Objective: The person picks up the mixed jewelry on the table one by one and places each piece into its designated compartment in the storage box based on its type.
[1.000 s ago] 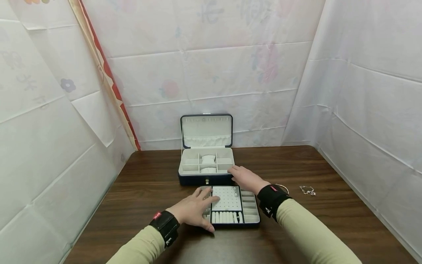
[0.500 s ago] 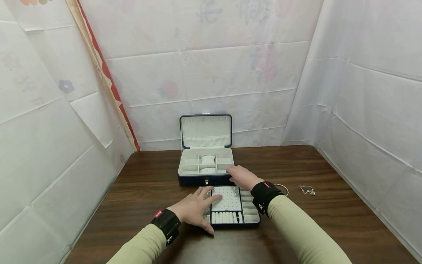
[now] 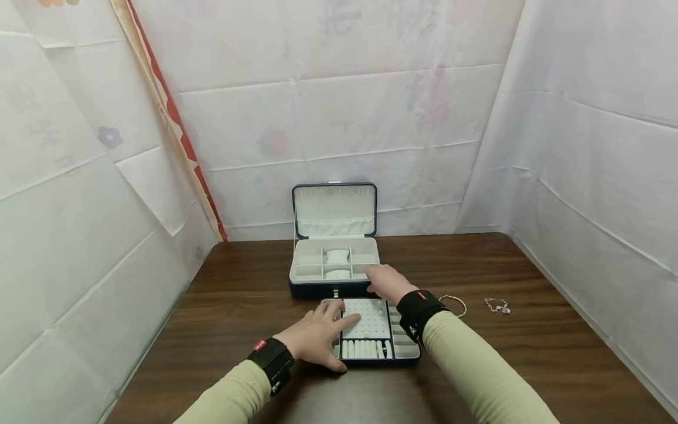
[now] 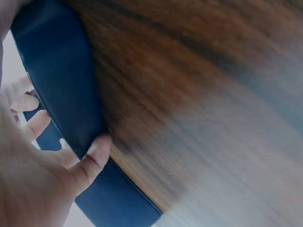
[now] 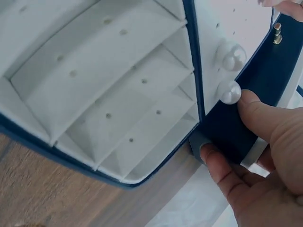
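Observation:
An open navy jewelry box [image 3: 312,290] with white compartments stands at the back, its lid [image 3: 335,212] raised. Directly before it lies a matching jewelry tray [image 3: 371,362] with a pegboard, ring rolls and side compartments. My right hand [image 3: 391,283] grips the box's front right corner; in the right wrist view its thumb [image 5: 258,113] is against the front wall and fingers bend at the corner. My left hand [image 3: 316,333] rests spread over the tray's left side, thumb [image 4: 97,153] against its blue front wall. Two pearl earrings [image 5: 232,56] sit on the pegboard near my right thumb.
A thin gold bangle [image 3: 465,306] lies on the wooden table [image 3: 238,306] right of the right wrist. Farther right is a chain bracelet [image 3: 498,305]. White sheets [image 3: 339,118] hang behind and along both sides. Watch cushions [image 3: 337,256] sit inside the box.
My right wrist and forearm have swung left, showing more of the gold bangle. The right fingers stay at the box corner and the left hand keeps its place on the tray.

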Available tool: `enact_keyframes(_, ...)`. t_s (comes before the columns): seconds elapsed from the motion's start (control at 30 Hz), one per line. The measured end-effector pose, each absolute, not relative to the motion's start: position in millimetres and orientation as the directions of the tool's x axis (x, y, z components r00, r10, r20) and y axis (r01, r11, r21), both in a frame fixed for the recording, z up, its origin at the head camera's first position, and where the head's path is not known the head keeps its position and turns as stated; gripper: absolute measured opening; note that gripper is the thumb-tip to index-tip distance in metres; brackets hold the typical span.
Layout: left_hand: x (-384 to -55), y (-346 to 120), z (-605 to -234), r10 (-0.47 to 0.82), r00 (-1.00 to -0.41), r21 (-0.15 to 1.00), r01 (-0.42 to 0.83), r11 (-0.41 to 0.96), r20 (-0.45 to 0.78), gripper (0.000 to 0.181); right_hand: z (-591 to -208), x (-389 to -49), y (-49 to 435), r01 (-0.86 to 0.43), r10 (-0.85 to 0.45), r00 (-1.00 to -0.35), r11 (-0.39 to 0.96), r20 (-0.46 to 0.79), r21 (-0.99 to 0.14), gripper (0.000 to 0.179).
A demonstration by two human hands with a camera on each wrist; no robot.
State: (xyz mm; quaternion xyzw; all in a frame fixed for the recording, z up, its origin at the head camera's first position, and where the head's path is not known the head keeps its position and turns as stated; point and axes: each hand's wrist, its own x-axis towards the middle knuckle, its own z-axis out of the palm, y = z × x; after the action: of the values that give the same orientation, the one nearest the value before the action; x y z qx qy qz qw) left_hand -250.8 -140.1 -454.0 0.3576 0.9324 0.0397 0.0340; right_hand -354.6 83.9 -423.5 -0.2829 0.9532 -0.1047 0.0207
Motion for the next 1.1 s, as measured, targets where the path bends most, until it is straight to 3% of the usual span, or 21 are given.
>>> enact_keyframes(0.43,-249.1,-153.2,-451.3,0.686,-0.727,0.116,0.684,0.72,0.03,0.106,-414.9,-353.5,103.0,-0.516,-0.537,-0.844,0.807,0.007,-0.287,0.016)
enact_keyframes(0.67,-242.8,-169.4,-450.6,0.669,-0.743,0.172,0.663,0.729,0.031,0.102,-412.1,-350.2,110.6,-0.505,-0.538,-0.843,0.784,0.01,-0.361,0.018)
enact_keyframes(1.1,-224.8,-205.5,-447.2,0.615,-0.787,0.222,0.608,0.762,0.043,0.096,-417.6,-347.3,133.3,-0.567,-0.571,-0.814,0.742,0.107,-0.357,0.032)
